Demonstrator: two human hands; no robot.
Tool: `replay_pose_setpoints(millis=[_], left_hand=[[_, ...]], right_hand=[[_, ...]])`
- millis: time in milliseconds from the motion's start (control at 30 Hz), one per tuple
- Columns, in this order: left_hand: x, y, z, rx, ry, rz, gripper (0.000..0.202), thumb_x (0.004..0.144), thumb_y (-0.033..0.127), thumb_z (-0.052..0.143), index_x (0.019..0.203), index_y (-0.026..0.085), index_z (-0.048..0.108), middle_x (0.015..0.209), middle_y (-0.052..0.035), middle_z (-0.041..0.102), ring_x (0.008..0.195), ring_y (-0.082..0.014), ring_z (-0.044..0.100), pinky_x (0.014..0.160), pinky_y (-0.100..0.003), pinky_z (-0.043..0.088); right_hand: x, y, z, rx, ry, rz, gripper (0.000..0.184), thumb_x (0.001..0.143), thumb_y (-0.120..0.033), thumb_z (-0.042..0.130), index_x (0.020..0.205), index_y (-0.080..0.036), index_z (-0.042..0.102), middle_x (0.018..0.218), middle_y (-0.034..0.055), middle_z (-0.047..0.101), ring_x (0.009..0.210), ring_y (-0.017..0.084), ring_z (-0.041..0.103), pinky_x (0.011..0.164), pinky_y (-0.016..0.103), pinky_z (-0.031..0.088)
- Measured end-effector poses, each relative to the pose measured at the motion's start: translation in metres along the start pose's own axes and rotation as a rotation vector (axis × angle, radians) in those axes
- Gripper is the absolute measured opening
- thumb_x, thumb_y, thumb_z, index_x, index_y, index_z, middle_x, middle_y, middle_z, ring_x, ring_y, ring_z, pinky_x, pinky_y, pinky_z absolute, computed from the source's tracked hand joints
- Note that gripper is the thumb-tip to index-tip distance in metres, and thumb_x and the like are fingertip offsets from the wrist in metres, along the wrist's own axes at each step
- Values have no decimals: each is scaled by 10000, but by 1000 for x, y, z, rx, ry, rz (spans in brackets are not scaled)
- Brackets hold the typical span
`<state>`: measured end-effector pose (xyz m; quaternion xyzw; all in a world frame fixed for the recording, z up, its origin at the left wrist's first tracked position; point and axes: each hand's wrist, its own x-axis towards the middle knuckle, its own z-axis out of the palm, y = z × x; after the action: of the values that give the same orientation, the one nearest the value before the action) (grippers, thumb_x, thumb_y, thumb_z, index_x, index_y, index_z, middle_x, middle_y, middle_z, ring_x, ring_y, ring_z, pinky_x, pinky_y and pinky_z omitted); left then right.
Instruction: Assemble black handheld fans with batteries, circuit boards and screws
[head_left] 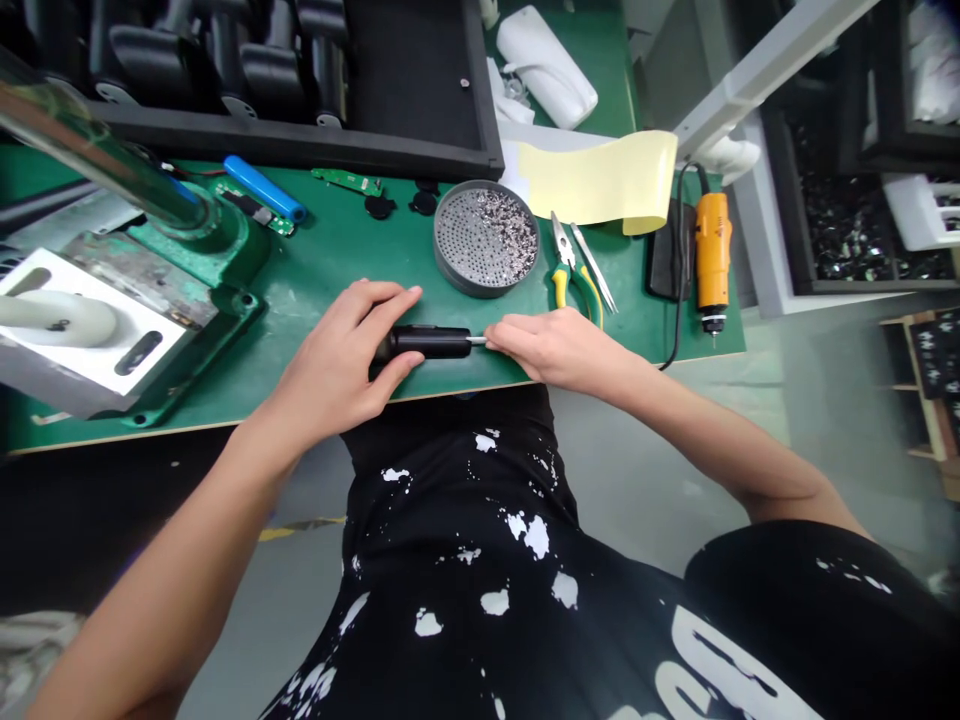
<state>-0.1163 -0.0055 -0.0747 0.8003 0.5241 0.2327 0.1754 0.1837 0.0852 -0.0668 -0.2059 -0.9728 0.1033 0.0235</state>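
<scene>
Holding, in the head view, a black cylindrical handle by the near edge of the green worktop, the left hand has thumb and fingers clamped around its left end. The right hand pinches a silvery rod at the right end; keeping both parts aligned should limit sideways strain.

The left hand hides one end of the black tube. The right hand covers one end of the thin rod. The top edge cuts the black tray. Bits in the round dish are too tiny to name.
</scene>
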Motion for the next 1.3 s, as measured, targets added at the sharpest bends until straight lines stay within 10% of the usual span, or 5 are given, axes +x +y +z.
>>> replay_pose_setpoints(millis=[333,633,1300], left_hand=[[0,7,-4,-62,40,-44,510,991,388,622,1461,216,522,1466,-149,580,1380,-334,583,1196,-539,486],[0,5,-5,-55,38,-42,275,991,346,618,1224,200,620,1400,-134,648,1327,-328,628,1182,-542,489],[0,3,-4,-45,18,-31,262,999,333,613,1229,211,589,1366,-132,667,1294,-336,633,1136,-545,494]], right_hand=[[-11,4,-3,326,104,153,368,1156,-383,368,1335,-160,599,1150,103,753,1007,210,698,832,322,474],[-24,5,10,-74,80,255,511,1157,-542,304,1107,-213,692,767,-15,737,582,126,534,550,320,166],[-11,5,17,8,65,166,495,1176,-496,282,1017,-197,644,771,-9,719,612,101,535,568,314,180]])
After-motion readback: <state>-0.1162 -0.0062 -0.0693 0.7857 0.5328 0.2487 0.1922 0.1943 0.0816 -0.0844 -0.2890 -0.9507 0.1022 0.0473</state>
